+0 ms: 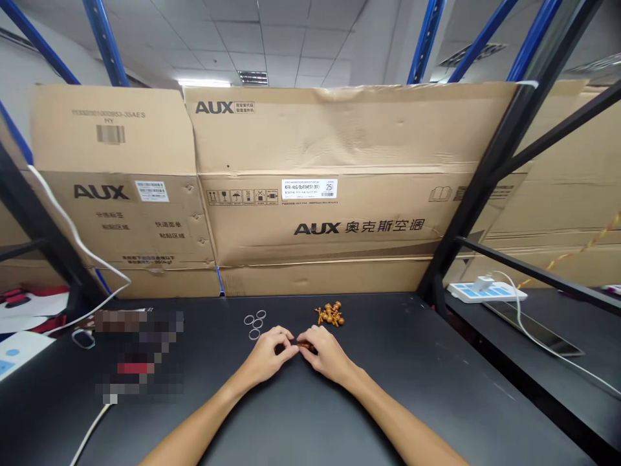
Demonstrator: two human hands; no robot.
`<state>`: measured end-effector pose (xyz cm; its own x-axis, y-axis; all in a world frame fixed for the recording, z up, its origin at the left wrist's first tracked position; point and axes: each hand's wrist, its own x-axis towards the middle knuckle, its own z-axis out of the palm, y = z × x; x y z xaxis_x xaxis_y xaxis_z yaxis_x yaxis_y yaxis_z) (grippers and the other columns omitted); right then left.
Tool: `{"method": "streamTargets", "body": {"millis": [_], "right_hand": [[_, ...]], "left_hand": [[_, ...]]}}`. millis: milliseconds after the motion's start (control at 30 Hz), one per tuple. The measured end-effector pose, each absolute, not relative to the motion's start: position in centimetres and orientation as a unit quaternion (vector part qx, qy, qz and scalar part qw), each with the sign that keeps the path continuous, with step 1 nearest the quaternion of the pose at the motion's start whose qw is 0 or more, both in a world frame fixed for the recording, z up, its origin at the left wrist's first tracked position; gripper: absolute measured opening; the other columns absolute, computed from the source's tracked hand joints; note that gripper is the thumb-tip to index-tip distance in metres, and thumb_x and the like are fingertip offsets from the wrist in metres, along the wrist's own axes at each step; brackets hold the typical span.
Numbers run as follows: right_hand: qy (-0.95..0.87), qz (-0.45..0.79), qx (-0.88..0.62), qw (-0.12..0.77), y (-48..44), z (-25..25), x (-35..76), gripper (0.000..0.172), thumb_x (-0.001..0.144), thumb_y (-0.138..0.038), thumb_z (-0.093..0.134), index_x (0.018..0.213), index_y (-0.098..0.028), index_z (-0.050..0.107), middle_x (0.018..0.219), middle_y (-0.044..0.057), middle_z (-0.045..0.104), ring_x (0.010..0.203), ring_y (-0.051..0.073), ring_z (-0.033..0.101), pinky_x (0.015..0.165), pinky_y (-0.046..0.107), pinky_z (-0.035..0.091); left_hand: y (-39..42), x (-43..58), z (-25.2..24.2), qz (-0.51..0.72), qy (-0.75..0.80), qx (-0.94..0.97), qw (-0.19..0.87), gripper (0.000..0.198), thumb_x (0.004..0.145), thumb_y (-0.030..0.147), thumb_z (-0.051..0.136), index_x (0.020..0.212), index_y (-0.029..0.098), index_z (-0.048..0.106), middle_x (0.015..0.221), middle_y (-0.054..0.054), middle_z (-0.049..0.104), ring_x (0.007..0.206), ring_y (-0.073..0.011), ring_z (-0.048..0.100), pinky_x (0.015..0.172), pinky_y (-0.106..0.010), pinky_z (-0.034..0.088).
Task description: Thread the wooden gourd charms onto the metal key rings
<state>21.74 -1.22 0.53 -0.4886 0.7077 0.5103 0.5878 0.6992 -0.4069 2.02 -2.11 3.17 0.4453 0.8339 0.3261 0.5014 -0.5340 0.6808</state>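
The hands (266,356) (326,354) pinch a small brown piece (305,347) lying crosswise.

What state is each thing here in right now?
left hand, curled, fingers beside the small brown piece
right hand, pinching the small brown piece
small brown piece, held
brown pieces, heaped together
thin rings, lying flat
cardboard boxes, flattened, upright
power strip, plugged in

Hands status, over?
Left hand tight against right hand. Right hand pinching small brown piece. Pile of small brown pieces ahead; small rings ahead of left hand.
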Motion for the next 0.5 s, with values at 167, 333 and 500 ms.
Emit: {"method": "streamTargets", "body": {"millis": [167, 333, 500], "right_hand": [[-0.876, 0.065, -0.350, 0.324, -1.13, 0.35, 21.64, 0.011, 0.087, -0.015, 0.052, 0.090, -0.020, 0.062, 0.080, 0.003, 0.062, 0.075, 0.017, 0.052, 0.070, 0.031, 0.040], [-0.872, 0.067, -0.348, 0.339, -1.18, 0.58, 21.79, 0.009, 0.086, -0.015, 0.053, 0.087, -0.020, 0.061, 0.079, 0.003, 0.062, 0.074, 0.017, 0.052, 0.070, 0.030, 0.040], [-0.873, 0.067, -0.341, 0.343, -1.33, 0.71, 21.65, 0.007, 0.085, -0.015, 0.054, 0.084, -0.020, 0.059, 0.078, 0.003, 0.060, 0.073, 0.016, 0.052, 0.069, 0.030, 0.040]], "left_hand": [[-2.38, 2.13, 3.09, 0.312, 0.413, 0.832, 0.200, 0.025, 0.090, 0.028, 0.050, 0.070, 0.019, 0.061, 0.103, -0.005, 0.061, 0.094, -0.0180, 0.058, 0.088, -0.033, 0.044], [-2.44, 2.07, 2.81, 0.306, 0.388, 0.848, 0.191, 0.021, 0.090, 0.026, 0.049, 0.074, 0.019, 0.060, 0.106, -0.006, 0.059, 0.099, -0.0185, 0.056, 0.090, -0.033, 0.045], [-2.17, 1.91, 2.25, 0.313, 0.386, 0.849, 0.180, 0.023, 0.090, 0.027, 0.051, 0.071, 0.019, 0.060, 0.107, -0.006, 0.057, 0.098, -0.0189, 0.055, 0.089, -0.034, 0.045]]}}
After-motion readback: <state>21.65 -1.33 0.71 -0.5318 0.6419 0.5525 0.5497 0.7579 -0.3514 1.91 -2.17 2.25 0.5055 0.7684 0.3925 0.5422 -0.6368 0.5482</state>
